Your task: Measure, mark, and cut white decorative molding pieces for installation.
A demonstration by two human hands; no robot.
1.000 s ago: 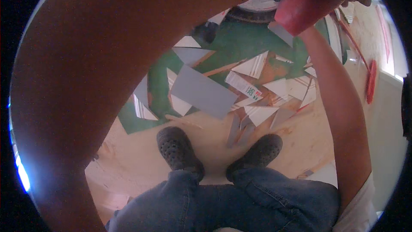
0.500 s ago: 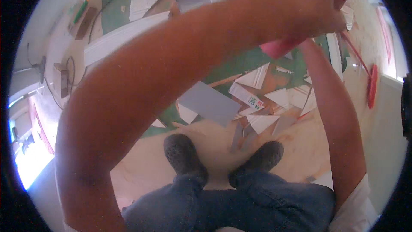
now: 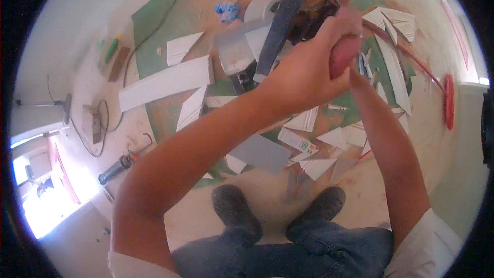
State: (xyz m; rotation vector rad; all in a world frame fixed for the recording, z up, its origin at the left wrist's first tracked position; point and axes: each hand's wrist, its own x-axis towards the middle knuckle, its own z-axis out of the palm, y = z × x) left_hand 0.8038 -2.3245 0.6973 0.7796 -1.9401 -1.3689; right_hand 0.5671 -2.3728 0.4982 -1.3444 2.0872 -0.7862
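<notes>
My left hand [image 3: 329, 46] is raised above the floor with its fingers curled closed, around or against something pinkish that I cannot make out as cloth or skin. My right hand [image 3: 355, 72] meets it there, its fingers mostly hidden behind the left. Just beyond both hands stands a dusty power saw [image 3: 319, 0], apparently a miter saw, with a long dark bar and a grey base. White grooved trim offcuts [image 3: 303, 118], several cut at angles, lie below the hands. A grey flat panel [image 3: 261, 153] rests among them, near my shoes.
A long white trim board [image 3: 167, 83] lies left of the saw on a green sheet [image 3: 149, 20]. Further left are a black tool [image 3: 117, 169], a cord and a wooden block [image 3: 92, 123]. A red long-handled brush [image 3: 449, 103] lies at the right. Blue crumpled material [image 3: 227, 11] sits near the back.
My left arm has swung down and left from the upper right, bringing the saw and trim board into fuller view. Both hands remain close together. The view has shifted slightly.
</notes>
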